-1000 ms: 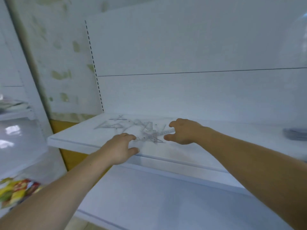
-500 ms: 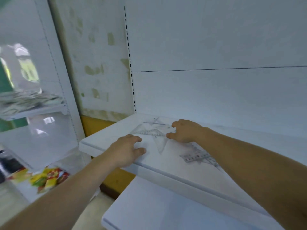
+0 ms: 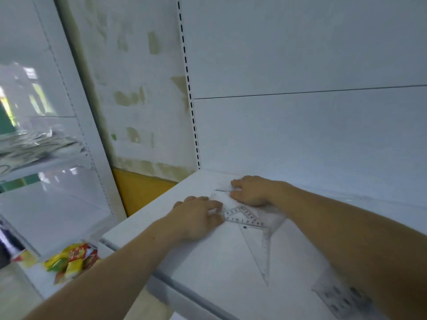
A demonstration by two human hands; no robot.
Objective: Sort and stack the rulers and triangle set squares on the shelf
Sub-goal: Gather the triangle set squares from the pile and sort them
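Observation:
Several clear plastic set squares lie on the white shelf point(image 3: 208, 269). A small set square point(image 3: 246, 218) overlaps a long narrow one point(image 3: 262, 252) just right of my left hand point(image 3: 196, 218), whose fingers press flat on the small one's left corner. My right hand point(image 3: 253, 190) sits further back with curled fingers. The thin edge of another clear set square point(image 3: 220, 190) runs into the gap between its thumb and fingers. A clear ruler pile point(image 3: 342, 299) lies at the lower right, partly under my right forearm.
The shelf's left end and front lip point(image 3: 129, 248) are close to my left wrist. A slotted upright point(image 3: 190, 95) and white back panel stand behind. Another shelf unit at the left holds yellow and red packets point(image 3: 69, 262) low down.
The view has swung right and closer. Both hands moved back and together onto the set squares, and the left hand now lies on the small one's corner.

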